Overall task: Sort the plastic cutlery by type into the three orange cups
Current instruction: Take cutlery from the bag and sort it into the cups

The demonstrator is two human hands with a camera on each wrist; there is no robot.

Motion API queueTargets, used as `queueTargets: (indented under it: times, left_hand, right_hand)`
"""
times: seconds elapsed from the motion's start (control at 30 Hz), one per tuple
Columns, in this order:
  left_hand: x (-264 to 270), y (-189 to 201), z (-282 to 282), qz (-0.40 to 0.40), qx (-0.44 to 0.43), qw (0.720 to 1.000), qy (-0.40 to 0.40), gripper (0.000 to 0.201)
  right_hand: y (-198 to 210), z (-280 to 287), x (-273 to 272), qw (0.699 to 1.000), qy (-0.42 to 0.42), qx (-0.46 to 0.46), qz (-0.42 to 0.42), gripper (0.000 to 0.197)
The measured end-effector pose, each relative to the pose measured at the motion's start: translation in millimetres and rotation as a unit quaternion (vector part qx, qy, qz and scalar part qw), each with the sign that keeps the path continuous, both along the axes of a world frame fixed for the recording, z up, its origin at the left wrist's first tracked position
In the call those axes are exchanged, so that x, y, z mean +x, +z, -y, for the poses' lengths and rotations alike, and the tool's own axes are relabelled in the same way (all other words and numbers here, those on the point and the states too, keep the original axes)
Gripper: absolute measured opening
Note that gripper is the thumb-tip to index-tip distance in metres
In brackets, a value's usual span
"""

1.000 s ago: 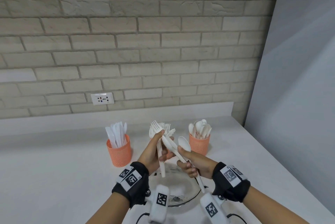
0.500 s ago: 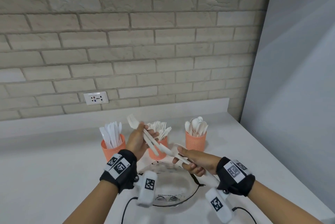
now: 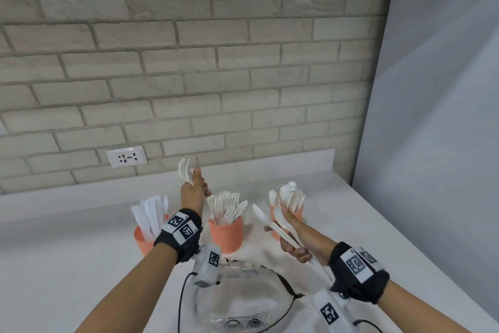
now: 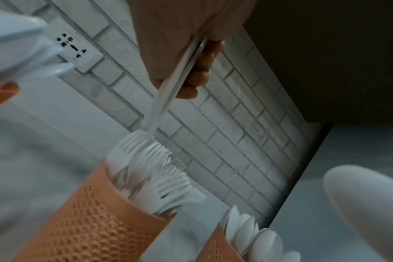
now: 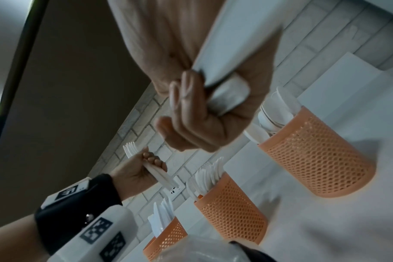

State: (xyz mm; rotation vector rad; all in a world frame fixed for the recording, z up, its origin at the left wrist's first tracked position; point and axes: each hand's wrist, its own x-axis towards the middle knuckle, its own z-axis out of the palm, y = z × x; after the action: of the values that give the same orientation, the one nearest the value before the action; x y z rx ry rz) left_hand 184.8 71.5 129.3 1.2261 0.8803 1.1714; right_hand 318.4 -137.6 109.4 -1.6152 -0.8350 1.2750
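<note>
Three orange cups of perforated mesh plastic, cylindrical, standing in a row on white tabletop (image 3: 67,265): knife cup (image 3: 143,242) at left, fork cup (image 3: 226,234) in middle, spoon cup (image 3: 298,215) at right, each crowded with white plastic cutlery.
Left hand (image 3: 192,193): curled round forks (image 3: 185,170), seemingly two, tines up, handles angled down above fork cup.
Right hand (image 3: 293,235): clenched on small bundle (image 3: 272,222) of spoon and knife shapes, exact count unclear, just before spoon cup.
One clear glass bowl (image 3: 243,300), near edge.
Pale brick wall (image 3: 189,76); one socket plate (image 3: 126,156); grey smooth panel (image 3: 432,116) at right.
</note>
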Motion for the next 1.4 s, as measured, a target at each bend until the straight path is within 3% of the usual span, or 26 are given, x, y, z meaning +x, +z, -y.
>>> queueTargets:
  times: [0.2, 0.33, 0.57, 0.7, 0.87, 0.97, 1.07, 1.13, 1.17, 1.27, 1.4]
  left_hand:
    - [23.0, -26.9, -8.8, -0.037, 0.012, 0.999, -0.002, 0.045]
    - [26.4, -43.1, -5.2, -0.092, 0.082, 0.992, -0.022, 0.013]
    - [30.7, -56.8, 2.8, -0.176, 0.164, 0.970, -0.040, 0.027]
    - [35.9, -66.0, 1.5, -0.278, 0.260, 0.924, -0.037, 0.022]
    - [42.1, -75.9, 6.2, -0.396, 0.311, 0.864, -0.011, 0.026]
    - [47.5, -76.9, 12.5, -0.450, 0.345, 0.823, 0.024, 0.036]
    - [50.1, -76.0, 17.8, -0.511, 0.300, 0.804, 0.053, 0.060]
    - [49.3, -80.4, 18.1, -0.539, 0.258, 0.800, 0.044, 0.075]
    - [48.9, -82.6, 17.3, -0.549, 0.245, 0.799, 0.034, 0.073]
    - [50.1, -82.5, 16.5, -0.554, 0.230, 0.800, 0.016, 0.059]
    - [50.5, -76.4, 15.5, -0.511, 0.252, 0.819, 0.064, 0.036]
  right_hand:
    - [-4.6, -11.2, 13.3, 0.999, -0.023, 0.029, -0.014, 0.076]
    - [-6.4, -16.5, 18.4, 0.998, -0.042, 0.052, -0.018, 0.073]
    - [-11.3, -27.4, 17.9, 0.993, -0.080, 0.082, -0.015, 0.058]
    - [-12.8, -27.4, 18.7, 0.991, -0.093, 0.097, 0.007, 0.049]
    - [-8.4, -25.5, 23.7, 0.985, -0.131, 0.110, 0.013, 0.048]
    - [-5.0, -24.1, 29.1, 0.982, -0.154, 0.113, 0.016, 0.050]
    - [-4.2, -23.9, 35.9, 0.978, -0.171, 0.122, 0.001, 0.049]
    - [-3.6, -23.6, 40.1, 0.977, -0.176, 0.122, -0.009, 0.044]
    - [-3.0, -23.2, 42.1, 0.976, -0.178, 0.124, -0.013, 0.040]
    - [-0.7, -20.3, 47.7, 0.971, -0.195, 0.136, -0.017, 0.033]
    - [3.1, -16.7, 55.2, 0.962, -0.216, 0.165, -0.007, 0.032]
